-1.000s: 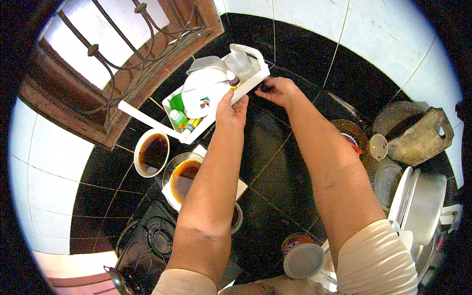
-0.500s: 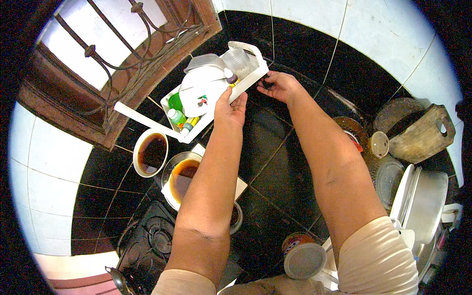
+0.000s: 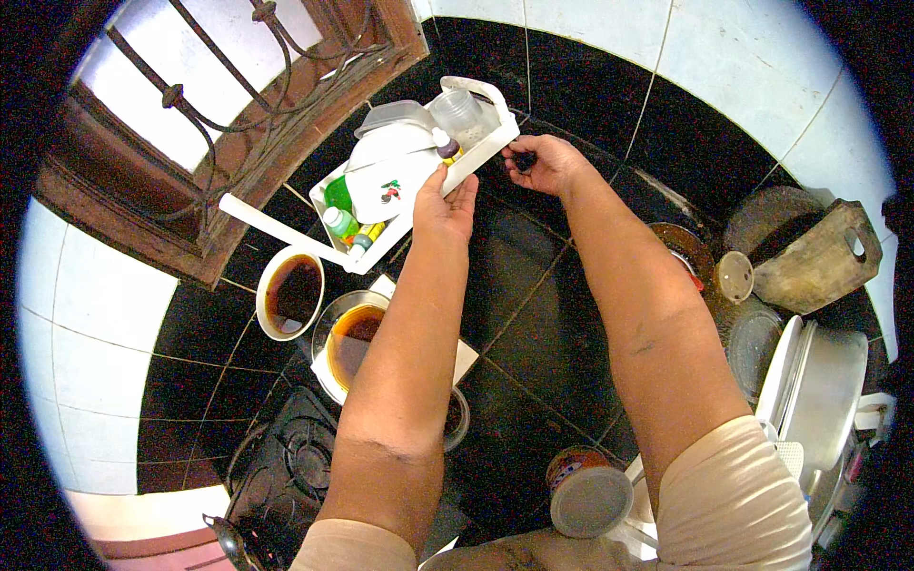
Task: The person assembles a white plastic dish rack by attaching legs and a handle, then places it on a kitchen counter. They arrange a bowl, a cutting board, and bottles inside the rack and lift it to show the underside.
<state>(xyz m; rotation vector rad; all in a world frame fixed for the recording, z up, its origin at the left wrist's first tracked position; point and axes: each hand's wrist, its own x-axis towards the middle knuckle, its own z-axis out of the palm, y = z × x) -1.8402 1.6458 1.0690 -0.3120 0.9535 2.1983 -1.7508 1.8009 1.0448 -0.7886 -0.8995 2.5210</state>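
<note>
Two bare hands reach over a black tiled worktop (image 3: 533, 328) to a white basket (image 3: 411, 228) at its far corner, below a barred window (image 3: 214, 90). It cannot be told whether the basket rests there or is raised slightly. The left hand (image 3: 444, 210) is half closed at the basket's near long side, its thumb against the wall and its fingers loosely bent outside it. The right hand (image 3: 536, 164) is just beside the basket's right end, fingers curled toward the thumb; a dark patch shows between them, and whether it is a held object or shadow cannot be told.

Inside the basket are a white rounded item with a red and green motif (image 3: 381, 181), a clear cup (image 3: 459, 116), a dark bottle with a white cap (image 3: 445, 146) and a green bottle (image 3: 341, 224).

Along the worktop's left edge are a white bowl of brown liquid (image 3: 291, 297), a second bowl of brown liquid (image 3: 350, 347), partly behind the left forearm, and a black stove (image 3: 303, 455) nearer the person. By the right edge are a worn cutting board (image 3: 809, 262) and a large metal pot (image 3: 826, 390). A tub with a grey lid (image 3: 592, 502) is at the near edge.
</note>
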